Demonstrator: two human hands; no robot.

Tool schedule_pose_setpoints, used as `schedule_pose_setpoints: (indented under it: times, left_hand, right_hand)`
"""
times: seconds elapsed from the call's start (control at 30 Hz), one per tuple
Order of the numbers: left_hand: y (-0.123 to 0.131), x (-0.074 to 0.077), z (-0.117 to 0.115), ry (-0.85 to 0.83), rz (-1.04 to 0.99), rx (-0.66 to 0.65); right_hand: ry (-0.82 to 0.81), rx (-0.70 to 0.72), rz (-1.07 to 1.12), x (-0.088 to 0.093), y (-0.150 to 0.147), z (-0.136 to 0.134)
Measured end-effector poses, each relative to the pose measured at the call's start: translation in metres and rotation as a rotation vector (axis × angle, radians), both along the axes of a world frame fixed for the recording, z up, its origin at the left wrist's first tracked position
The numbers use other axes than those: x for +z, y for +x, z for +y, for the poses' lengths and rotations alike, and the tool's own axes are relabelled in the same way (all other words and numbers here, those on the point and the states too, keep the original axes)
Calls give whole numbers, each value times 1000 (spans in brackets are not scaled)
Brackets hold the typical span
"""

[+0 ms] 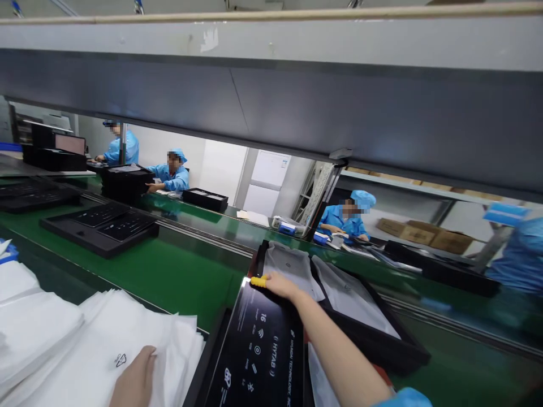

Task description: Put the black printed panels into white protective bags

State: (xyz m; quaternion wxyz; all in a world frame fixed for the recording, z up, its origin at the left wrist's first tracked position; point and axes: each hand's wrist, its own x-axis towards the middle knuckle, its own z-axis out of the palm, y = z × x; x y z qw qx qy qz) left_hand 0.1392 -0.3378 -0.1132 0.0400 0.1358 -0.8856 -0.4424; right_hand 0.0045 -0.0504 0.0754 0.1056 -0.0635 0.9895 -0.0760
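Factory line, green belt (178, 271) running from upper left to lower right, co-workers in blue behind it. Your right hand (280, 285), yellow-capped finger out, pinches the far top corner of the black tablet (258, 345) at bottom centre; it overlaps a black tray (382, 345) holding bagged units. Your left hand (133, 381) lies flat and open on the stack of white bags (106, 333), gripping nothing. Looks like the bagging step: next calls for a bag lifted and opened. Free belt left of the tablet; tray rim crowds the right.

Bare belt (178, 277) between trays (102, 234), seemingly
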Motion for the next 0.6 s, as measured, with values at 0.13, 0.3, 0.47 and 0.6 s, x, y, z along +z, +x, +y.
schedule_pose_setpoints:
  times: [0.13,0.3,0.47,0.6]
  left_hand:
    - [3,16,4,19,103,37]
    - [8,27,7,-99,132,-46]
    - [19,61,-23,-67,268,62]
    - [34,98,-6,-103,283,-88]
  right_hand:
    - [10,200,-27,61,42,-13]
    - [-66,208,108,99,115,-14]
    - [-726,-160,441,85,180,42]
    - [-1254,-443,649,42,216,77]
